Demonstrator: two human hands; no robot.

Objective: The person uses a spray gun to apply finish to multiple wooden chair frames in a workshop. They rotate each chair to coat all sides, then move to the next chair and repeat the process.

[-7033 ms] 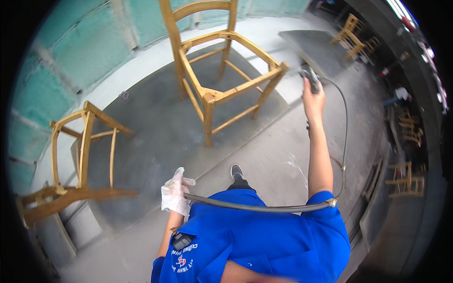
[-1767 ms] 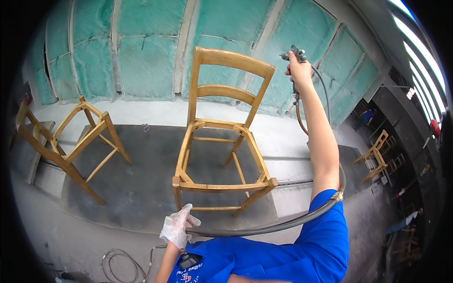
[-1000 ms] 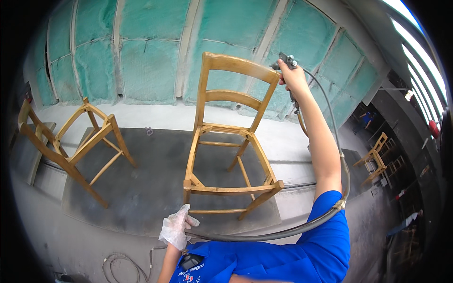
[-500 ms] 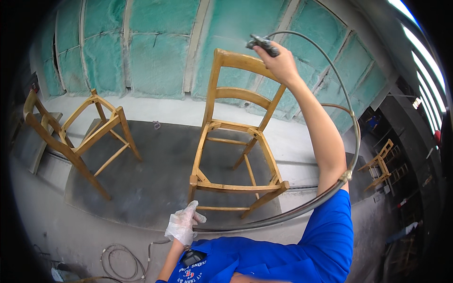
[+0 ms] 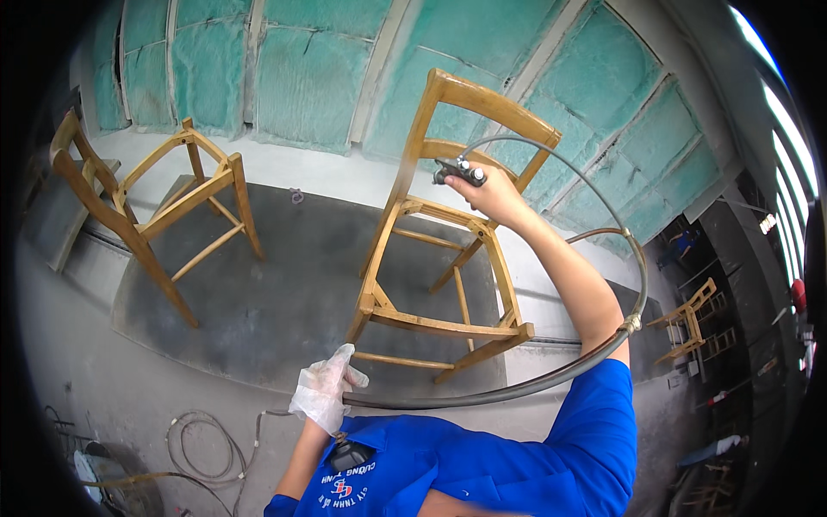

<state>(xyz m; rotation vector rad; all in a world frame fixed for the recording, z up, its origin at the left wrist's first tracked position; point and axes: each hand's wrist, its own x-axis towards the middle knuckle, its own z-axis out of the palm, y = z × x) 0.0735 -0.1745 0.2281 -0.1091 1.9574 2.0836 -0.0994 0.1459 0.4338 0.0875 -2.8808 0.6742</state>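
Note:
My right hand (image 5: 491,191) is wrapped round a small dark metal spray gun (image 5: 458,172), in front of the chair's lower back slat. A grey hose (image 5: 594,177) arches from the gun, past my right elbow, and back across my body. My left hand (image 5: 326,389), in a thin white glove, is closed around the hose's lower run, low by the chair's near left leg. Whether its fingertips touch that leg, I cannot tell. The wooden chair (image 5: 448,326) has an open seat frame with no seat panel. Faint haze hangs left of the gun.
A second seatless chair (image 5: 146,226) stands to the left. Both are by a dark floor panel (image 5: 258,302). Hose coils (image 5: 202,444) and a bucket (image 5: 129,478) are at lower left. Green wall panels (image 5: 301,77) line the back; another chair (image 5: 687,320) is far right.
My right hand has brought the spray gun down from above the chair's top rail to its lower back slat. My left hand stays low by the near leg. The view has shifted slightly.

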